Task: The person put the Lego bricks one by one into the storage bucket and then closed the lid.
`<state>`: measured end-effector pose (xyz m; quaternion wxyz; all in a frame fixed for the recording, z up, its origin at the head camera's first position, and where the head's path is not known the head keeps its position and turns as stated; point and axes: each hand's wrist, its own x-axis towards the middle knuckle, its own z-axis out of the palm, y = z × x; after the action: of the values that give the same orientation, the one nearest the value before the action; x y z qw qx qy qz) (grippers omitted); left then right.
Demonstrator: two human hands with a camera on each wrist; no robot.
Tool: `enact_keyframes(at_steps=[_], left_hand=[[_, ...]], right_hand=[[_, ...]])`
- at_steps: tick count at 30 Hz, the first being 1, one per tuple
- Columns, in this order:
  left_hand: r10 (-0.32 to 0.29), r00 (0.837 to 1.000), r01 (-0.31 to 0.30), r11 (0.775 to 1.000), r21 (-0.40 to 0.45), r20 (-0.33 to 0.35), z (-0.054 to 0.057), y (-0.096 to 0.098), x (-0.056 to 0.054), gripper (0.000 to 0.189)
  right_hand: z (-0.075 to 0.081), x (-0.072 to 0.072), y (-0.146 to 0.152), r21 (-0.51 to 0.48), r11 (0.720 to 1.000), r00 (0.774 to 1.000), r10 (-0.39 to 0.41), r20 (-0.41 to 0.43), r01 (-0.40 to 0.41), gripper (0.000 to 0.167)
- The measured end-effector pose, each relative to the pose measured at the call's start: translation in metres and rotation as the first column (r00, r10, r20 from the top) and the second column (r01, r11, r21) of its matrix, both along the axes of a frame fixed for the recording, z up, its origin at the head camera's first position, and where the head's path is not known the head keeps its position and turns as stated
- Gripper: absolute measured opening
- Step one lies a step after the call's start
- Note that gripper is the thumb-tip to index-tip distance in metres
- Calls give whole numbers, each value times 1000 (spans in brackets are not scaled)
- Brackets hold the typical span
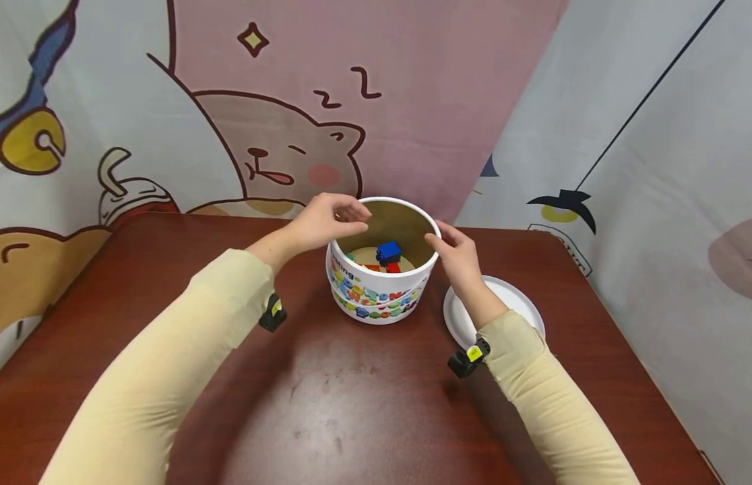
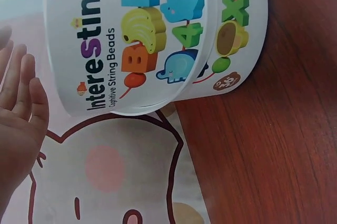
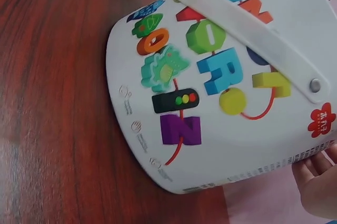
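A white bucket (image 1: 376,296) printed with colourful letter beads stands upright on the table. Inside it lie a blue block (image 1: 388,253), a red block (image 1: 393,268), an orange piece and a bit of green. My left hand (image 1: 330,221) hovers at the bucket's left rim, fingers loosely extended and holding nothing; the left wrist view has its fingers (image 2: 23,84) beside the rim. On the right, my right hand (image 1: 459,259) grips the rim, thumb at the inner edge and fingers along the outside. Those fingers (image 3: 318,163) are partly hidden in the right wrist view.
A round white plate (image 1: 524,306) lies right of the bucket, partly under my right forearm. The bucket's white handle (image 3: 253,29) hangs down against its side. Behind the brown table (image 1: 327,404) hangs a cartoon-printed curtain (image 1: 436,101).
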<state>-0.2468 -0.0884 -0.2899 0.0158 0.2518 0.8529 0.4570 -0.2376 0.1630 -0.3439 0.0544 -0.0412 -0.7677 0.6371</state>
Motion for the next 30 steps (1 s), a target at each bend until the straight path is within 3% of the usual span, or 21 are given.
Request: enact_keyframes(at_steps=[4,7,12,19,25,30], left_hand=[[0,1000,0,1000,-10,8,3,-2,8,22],[-8,1000,8,1000,-2,22,5,-3,15,23],[-27,999,26,999,29,47,6,-6,29,22],[-131,986,123,989,81,102,0,0,46,21],[-233,957,217,970,108,171,-6,20,55,24],[-290,950,278,955,106,115,-3,39,65,25]], right_hand=[[2,0,5,-19,999,998,45,50,-44,48],[4,1,11,-87,992,990,99,103,-90,51],[10,6,23,-137,981,980,152,126,-134,56],[13,17,49,-79,988,983,143,114,-134,57],[6,24,74,-35,987,979,158,131,-154,54],[2,28,91,-17,982,970,186,156,-186,55]])
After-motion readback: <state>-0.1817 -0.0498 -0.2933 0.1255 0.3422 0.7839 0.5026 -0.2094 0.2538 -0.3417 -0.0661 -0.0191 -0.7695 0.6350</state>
